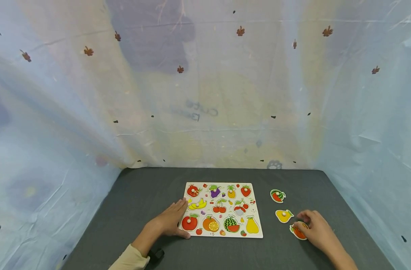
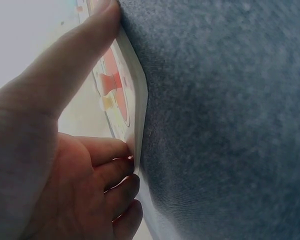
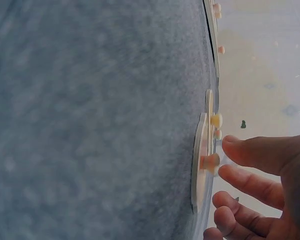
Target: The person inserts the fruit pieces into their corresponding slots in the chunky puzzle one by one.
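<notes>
A white fruit puzzle board (image 1: 222, 236) lies on the dark table; several of its fruit pieces carry small knobs. At its left edge rests my left hand (image 1: 173, 219), fingers straight along the side and thumb at the near corner; the left wrist view shows the fingertips against the board's edge (image 2: 141, 92). My right hand (image 1: 315, 227) is over an orange-coloured fruit piece (image 1: 299, 233) with a green leaf, partly hidden by the fingers. In the right wrist view, thumb and index finger are parted close to the piece's knob (image 3: 210, 161).
Beyond my right hand lie a loose pear piece (image 1: 284, 216) and, farther back, a watermelon piece (image 1: 277, 195), both right of the board. The grey table (image 1: 151, 180) is enclosed by a patterned curtain (image 1: 205, 142) at the back and sides.
</notes>
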Demonstrator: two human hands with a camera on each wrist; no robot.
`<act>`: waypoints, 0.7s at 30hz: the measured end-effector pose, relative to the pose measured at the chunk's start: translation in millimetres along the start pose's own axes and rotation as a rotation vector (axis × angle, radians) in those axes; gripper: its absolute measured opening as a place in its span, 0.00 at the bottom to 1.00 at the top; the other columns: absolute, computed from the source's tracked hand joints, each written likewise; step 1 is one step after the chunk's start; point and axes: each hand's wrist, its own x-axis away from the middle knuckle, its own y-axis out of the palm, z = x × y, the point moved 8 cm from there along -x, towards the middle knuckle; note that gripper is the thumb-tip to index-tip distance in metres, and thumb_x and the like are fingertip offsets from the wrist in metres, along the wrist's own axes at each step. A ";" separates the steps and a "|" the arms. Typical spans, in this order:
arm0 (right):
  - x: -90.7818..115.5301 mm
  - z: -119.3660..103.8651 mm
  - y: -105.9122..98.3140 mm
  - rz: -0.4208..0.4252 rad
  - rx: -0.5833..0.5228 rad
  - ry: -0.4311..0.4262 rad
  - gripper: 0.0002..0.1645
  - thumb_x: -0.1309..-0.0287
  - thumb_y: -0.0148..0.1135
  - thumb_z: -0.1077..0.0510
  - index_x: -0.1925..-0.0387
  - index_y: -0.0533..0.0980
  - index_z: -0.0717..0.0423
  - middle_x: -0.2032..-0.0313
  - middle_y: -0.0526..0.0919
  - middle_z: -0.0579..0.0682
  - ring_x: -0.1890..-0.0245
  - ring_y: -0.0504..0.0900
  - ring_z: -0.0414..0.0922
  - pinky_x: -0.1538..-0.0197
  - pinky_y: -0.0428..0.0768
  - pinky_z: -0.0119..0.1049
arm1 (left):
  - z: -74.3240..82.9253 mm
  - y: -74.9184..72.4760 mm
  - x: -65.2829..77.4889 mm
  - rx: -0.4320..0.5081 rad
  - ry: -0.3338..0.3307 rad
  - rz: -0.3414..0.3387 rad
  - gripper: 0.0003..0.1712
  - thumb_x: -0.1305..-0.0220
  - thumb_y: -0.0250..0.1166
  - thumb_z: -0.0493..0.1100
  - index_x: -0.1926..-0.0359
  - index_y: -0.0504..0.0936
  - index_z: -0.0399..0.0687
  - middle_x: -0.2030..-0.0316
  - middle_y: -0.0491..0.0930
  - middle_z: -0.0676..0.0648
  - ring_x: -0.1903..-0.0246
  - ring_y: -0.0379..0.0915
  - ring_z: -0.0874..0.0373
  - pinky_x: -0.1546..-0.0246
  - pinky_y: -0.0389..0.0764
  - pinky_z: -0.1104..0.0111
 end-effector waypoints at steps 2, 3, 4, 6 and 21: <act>0.4 2.1 0.9 -0.019 -0.002 0.012 0.17 0.37 0.78 0.52 0.56 0.84 0.60 0.65 0.77 0.48 0.67 0.72 0.43 0.65 0.73 0.38 | 0.2 0.0 0.2 0.003 0.002 0.001 0.72 0.47 0.84 0.64 0.17 0.54 0.30 0.16 0.52 0.34 0.16 0.46 0.39 0.17 0.51 0.47; 0.3 2.9 1.7 -0.032 -0.004 0.019 0.17 0.36 0.78 0.51 0.56 0.84 0.59 0.65 0.77 0.48 0.67 0.72 0.43 0.65 0.73 0.38 | 0.3 -0.1 0.3 0.004 0.004 0.002 0.72 0.47 0.84 0.64 0.17 0.55 0.30 0.16 0.52 0.33 0.16 0.46 0.39 0.17 0.51 0.46; 0.0 3.7 2.4 -0.046 -0.005 0.027 0.17 0.36 0.78 0.50 0.57 0.84 0.59 0.65 0.77 0.48 0.67 0.73 0.43 0.65 0.74 0.38 | 0.5 -0.2 0.3 0.005 0.005 0.003 0.72 0.47 0.84 0.63 0.17 0.55 0.30 0.17 0.52 0.33 0.16 0.46 0.38 0.17 0.51 0.46; -0.8 5.5 4.2 -0.076 -0.010 0.050 0.16 0.34 0.77 0.49 0.58 0.84 0.58 0.65 0.77 0.48 0.66 0.73 0.43 0.65 0.74 0.39 | 0.7 -0.2 0.5 0.004 0.006 0.004 0.72 0.47 0.84 0.63 0.17 0.55 0.30 0.17 0.52 0.33 0.16 0.46 0.38 0.17 0.51 0.46; 0.4 9.9 7.5 -0.147 -0.058 0.086 0.13 0.35 0.77 0.50 0.66 0.81 0.52 0.71 0.80 0.43 0.74 0.74 0.38 0.71 0.73 0.34 | 0.1 0.4 0.1 -0.004 -0.007 0.002 0.72 0.47 0.84 0.64 0.17 0.55 0.31 0.17 0.53 0.34 0.16 0.46 0.39 0.17 0.51 0.46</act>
